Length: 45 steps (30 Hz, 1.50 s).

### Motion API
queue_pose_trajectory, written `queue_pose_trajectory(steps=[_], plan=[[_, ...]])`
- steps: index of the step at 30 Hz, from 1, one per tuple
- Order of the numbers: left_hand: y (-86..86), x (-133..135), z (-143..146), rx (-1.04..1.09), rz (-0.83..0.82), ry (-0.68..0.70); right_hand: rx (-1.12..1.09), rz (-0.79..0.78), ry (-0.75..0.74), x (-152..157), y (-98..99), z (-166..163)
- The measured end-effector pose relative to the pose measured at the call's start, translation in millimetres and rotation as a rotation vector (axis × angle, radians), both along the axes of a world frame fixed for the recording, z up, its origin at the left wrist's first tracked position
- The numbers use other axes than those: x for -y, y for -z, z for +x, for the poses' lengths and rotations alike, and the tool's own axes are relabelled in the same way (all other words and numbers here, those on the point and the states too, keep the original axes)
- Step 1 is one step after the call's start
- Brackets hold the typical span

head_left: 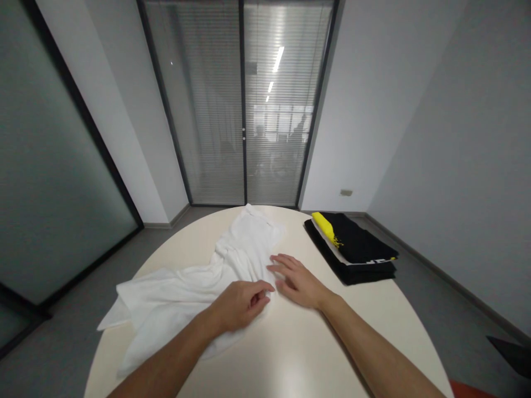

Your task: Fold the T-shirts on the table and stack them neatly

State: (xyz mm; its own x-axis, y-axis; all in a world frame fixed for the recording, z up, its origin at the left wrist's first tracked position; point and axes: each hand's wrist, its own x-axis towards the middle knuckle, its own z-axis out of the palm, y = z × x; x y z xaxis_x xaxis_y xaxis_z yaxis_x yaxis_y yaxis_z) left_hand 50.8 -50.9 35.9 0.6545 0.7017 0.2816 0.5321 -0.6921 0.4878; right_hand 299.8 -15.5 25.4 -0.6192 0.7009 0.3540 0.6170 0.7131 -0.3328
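Note:
A white T-shirt (178, 296) lies rumpled across the left and middle of the table, one part stretching to the far edge and another hanging towards the left rim. My left hand (243, 304) rests over its right side, fingers curled in a pinch on the cloth near the edge. Just to the right, my right hand (301, 282) has its fingers stretched and apart, the tips at the shirt's right edge. It grips nothing. My left forearm covers part of the cloth.
A round cream table (307, 348) bears everything. At its right stands a stack of folded clothes (359, 237), mostly black with a yellow and a white part. Beyond are a glass door with blinds (244, 110) and grey walls. Something red shows at the lower right.

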Motion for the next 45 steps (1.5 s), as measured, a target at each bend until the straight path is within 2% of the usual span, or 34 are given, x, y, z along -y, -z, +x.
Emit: queue_pose_trajectory(steps=[4, 6, 10, 15, 18, 21, 25, 28, 30, 32, 33, 34, 35, 37, 38, 40, 42, 45], plan=[[12.8, -12, -7, 0.021, 0.222, -0.199, -0.018, -0.032, -0.054, 4, -0.2, -6], [21.4, -20, -14, -0.041, 0.266, -0.266, -0.049, -0.047, -0.057, 5, 0.8, -8], [25.9, -27, -21, -0.126, 0.223, -0.23, -0.096, -0.058, -0.007, 5, 6.8, -11], [10.9, -24, -17, -0.07, 0.158, -0.207, -0.091, -0.024, 0.265, 4, 15.4, -12], [2.9, -25, -18, 0.111, 0.056, -0.303, -0.06, -0.074, 0.289, 4, 16.6, -10], [-1.6, -35, -30, 0.472, -0.039, -0.525, -0.051, -0.098, 0.262, 3, 17.0, -7], [0.6, -58, -61, 0.951, -0.179, -0.806, -0.049, -0.064, 0.266, 0, 22.8, -4], [2.2, -69, -82, 1.085, -0.277, -0.928, -0.07, -0.029, 0.287, -4, 28.9, -2], [-3.3, -68, -87, 1.098, -0.17, -0.986, -0.078, -0.017, 0.293, -6, 31.9, -1], [-14.0, -58, -84, 1.043, 0.105, -0.962, -0.082, -0.012, 0.292, -7, 33.5, 0], [-19.6, -51, -79, 0.966, 0.264, -0.895, -0.083, -0.01, 0.289, -7, 33.9, 0], [-24.0, -43, -73, 0.841, 0.386, -0.784, -0.085, -0.007, 0.285, -7, 34.1, 0], [-26.3, -36, -65, 0.642, 0.419, -0.64, -0.087, -0.005, 0.279, -7, 34.0, 0], [-22.2, -25, -50, 0.219, 0.377, -0.381, -0.093, -0.002, 0.271, -7, 33.3, -1], [-16.2, -22, -44, 0.06, 0.36, -0.326, -0.095, 0.0, 0.27, -6, 32.8, -2], [-0.5, -24, -36, -0.129, 0.299, -0.38, -0.094, 0.001, 0.279, -6, 31.5, -2], [12.6, -31, -35, -0.206, 0.238, -0.452, -0.089, 0.0, 0.291, -5, 30.6, -2], [16.6, -41, -39, -0.212, 0.159, -0.47, -0.092, 0.0, 0.307, -5, 30.5, -2]])
